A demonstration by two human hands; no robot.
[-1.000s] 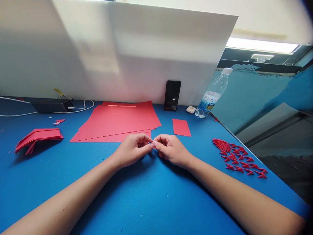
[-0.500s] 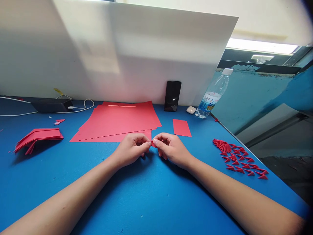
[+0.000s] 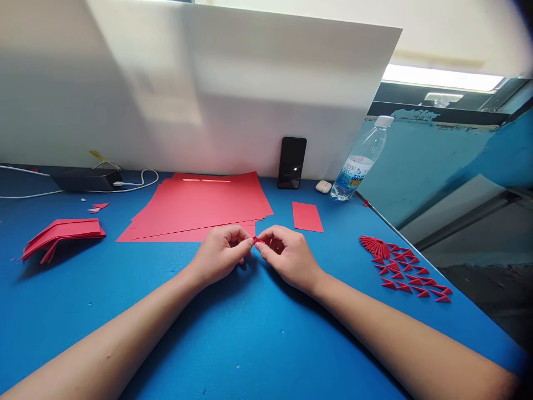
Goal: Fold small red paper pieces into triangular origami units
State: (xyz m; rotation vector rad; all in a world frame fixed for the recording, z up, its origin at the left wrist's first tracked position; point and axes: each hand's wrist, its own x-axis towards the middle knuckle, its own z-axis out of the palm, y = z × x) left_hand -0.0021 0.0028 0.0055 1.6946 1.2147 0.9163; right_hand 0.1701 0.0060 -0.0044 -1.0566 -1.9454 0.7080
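Note:
Between my two hands is a small folded piece of red paper [image 3: 255, 240], mostly hidden by the fingertips. My left hand [image 3: 225, 253] pinches one end of it with thumb and forefinger. On the other end, the thumb and fingers of my right hand [image 3: 289, 256] are closed. Both hands are just above the blue table, at the front edge of a stack of large red sheets [image 3: 208, 203]. A small red paper rectangle [image 3: 307, 216] lies flat beyond my right hand. Several folded red paper triangles [image 3: 406, 272] are laid out in rows at the right.
Folded red strips [image 3: 66, 233] stand at the left near paper scraps [image 3: 97, 208]. Behind are a black box with white cables [image 3: 85, 179], a leaning phone [image 3: 292, 163], a white earbud case [image 3: 323, 186] and a water bottle [image 3: 358, 164] near the table's right edge.
The fingertips have drawn slightly closer together, and less of the red paper shows between them. The whole view has shifted a little; the other things have stayed put.

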